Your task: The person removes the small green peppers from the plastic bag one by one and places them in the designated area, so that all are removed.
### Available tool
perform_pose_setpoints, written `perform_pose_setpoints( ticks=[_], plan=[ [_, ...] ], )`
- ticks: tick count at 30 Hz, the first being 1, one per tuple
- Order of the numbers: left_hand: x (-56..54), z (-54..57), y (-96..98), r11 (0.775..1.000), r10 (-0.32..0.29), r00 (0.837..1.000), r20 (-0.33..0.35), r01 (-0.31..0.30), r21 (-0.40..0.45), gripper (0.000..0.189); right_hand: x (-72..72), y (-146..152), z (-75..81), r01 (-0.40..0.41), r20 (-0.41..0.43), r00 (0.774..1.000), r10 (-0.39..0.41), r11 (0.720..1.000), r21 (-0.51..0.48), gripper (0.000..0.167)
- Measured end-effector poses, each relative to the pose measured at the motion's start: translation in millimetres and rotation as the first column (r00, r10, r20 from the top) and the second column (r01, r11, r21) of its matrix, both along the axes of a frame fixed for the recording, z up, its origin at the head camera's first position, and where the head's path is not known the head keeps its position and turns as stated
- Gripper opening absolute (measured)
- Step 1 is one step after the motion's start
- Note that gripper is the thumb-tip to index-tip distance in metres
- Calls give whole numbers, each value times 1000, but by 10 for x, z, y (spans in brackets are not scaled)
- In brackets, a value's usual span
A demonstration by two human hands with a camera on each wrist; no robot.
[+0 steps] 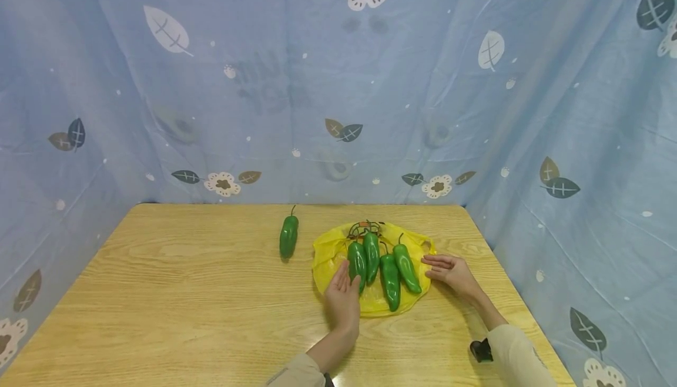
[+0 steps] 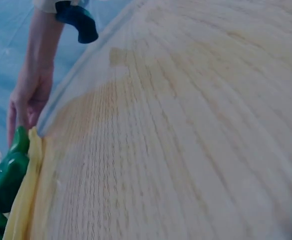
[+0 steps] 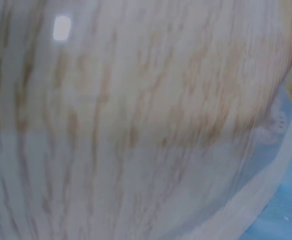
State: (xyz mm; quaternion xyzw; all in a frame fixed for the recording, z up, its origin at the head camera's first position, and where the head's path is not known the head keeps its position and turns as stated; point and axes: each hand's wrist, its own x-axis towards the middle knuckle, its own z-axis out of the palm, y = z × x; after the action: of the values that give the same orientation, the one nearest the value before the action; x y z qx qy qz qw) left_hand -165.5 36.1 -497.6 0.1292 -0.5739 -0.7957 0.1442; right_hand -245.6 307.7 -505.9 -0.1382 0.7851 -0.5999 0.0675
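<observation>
Several green peppers lie side by side on a flattened yellow plastic bag, stems toward the back. My left hand, its fingers extended, is at the front left of the bag, right beside the leftmost pepper. At the bag's right edge is my right hand, fingers fairly straight and the fingertips right at the yellow plastic near a handle loop. A single green pepper lies apart on the table, left of the bag. In the left wrist view, the right hand reaches down behind the peppers.
The light wooden table reaches back to a blue curtain printed with leaves and flowers, which also hangs along both sides. Dark printing shows at the back of the bag. A black wrist device sits at the right sleeve.
</observation>
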Motion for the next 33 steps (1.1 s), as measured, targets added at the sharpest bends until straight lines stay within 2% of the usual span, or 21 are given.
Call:
perform_pose_setpoints(
  ticks=[4,10,17,23,29,33],
  plan=[
    [-25,-44,32,998,-6,998,64,10,-63,59,9,-5,9,-1,2,1000,1,1000,-5,47],
    [-61,-129,49,994,-19,992,121,32,-102,68,13,-14,10,1,3,1000,-1,1000,5,47],
    [-90,-127,68,988,-30,994,105,46,-150,69,16,-19,26,-3,3,1000,3,1000,-2,48],
    [-122,-103,102,980,-22,992,124,45,-192,70,9,-8,3,0,0,1000,0,1000,0,47],
    [-188,-114,125,975,12,992,125,16,-220,61,-10,-1,-31,9,-5,1000,-9,1000,-1,47],
    [-205,-104,133,972,18,993,119,10,-233,63,-15,-5,-32,17,-7,1000,-17,1000,-1,47]
  ],
)
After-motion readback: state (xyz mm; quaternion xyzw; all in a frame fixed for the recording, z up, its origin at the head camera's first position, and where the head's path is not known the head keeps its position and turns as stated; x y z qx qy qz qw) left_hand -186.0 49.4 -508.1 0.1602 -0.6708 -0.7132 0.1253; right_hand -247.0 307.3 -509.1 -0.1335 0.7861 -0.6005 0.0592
